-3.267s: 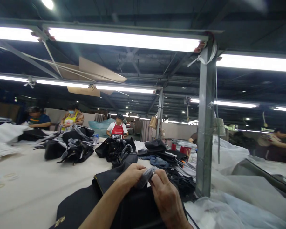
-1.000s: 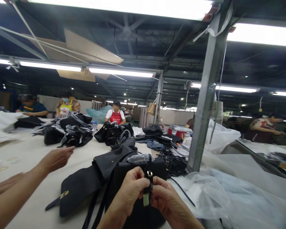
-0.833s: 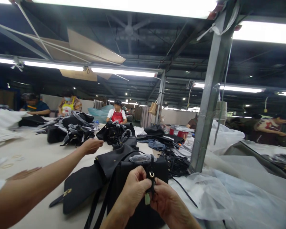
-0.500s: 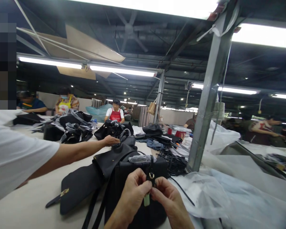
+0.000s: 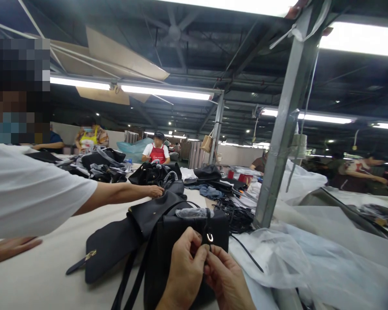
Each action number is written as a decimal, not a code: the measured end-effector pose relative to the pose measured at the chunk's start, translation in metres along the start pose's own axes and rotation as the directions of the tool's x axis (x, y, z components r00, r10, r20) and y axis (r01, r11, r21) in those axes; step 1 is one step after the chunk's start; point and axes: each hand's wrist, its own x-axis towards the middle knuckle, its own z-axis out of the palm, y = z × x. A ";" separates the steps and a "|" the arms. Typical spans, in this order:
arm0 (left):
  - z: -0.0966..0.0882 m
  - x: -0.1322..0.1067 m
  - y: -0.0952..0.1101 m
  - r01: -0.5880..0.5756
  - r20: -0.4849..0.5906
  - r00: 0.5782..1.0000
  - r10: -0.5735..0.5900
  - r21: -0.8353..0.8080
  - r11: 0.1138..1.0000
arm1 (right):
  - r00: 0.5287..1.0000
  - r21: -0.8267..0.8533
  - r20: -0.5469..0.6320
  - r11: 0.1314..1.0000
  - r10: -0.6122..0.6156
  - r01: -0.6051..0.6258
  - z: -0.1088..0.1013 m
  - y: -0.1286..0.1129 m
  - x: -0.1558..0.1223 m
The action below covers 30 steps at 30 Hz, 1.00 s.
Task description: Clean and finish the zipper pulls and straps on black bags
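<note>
- Change: metal ring (image 5: 210, 237) on narrow black strap (image 5: 207, 228) sat just above the fingers; the pale green tag seen below them moments earlier no longer showed, either hidden or moved.
- Meaning: work had stayed on this strap and ring; exact fastening hidden.
- Pose: both forearms came in from the bottom of view, with left hand (image 5: 184, 271) and right hand (image 5: 226, 279) close together, nearly touching, in front of black leather bag (image 5: 184, 262).
- Hands: both mostly closed, fingers pinching the strap just below the ring; fingertip contact partly hidden.
- Bag: lay on cream worktop (image 5: 45, 275), directly under the hands.
- Around bag: clear plastic wrap (image 5: 192, 212) along its top; coiled black straps (image 5: 236, 217) just right of it.
- Other person: co-worker's arm (image 5: 123, 193) reached in left of the bag, hand (image 5: 155, 191) just past its flap.
</note>
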 end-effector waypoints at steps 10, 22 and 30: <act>-0.002 0.004 0.006 0.113 0.055 0.993 -0.105 -0.157 0.981 | 0.984 -0.172 0.088 0.971 -0.154 0.167 -0.017 -0.004 -0.005; -0.007 -0.003 0.017 0.377 0.227 0.925 -0.304 -0.634 0.675 | 0.953 -0.194 0.057 0.933 -0.299 0.304 0.001 -0.015 0.000; -0.010 -0.015 0.020 0.404 0.158 0.884 -0.441 -0.734 0.546 | 0.840 -0.568 0.028 0.683 -0.541 0.459 -0.011 0.002 -0.001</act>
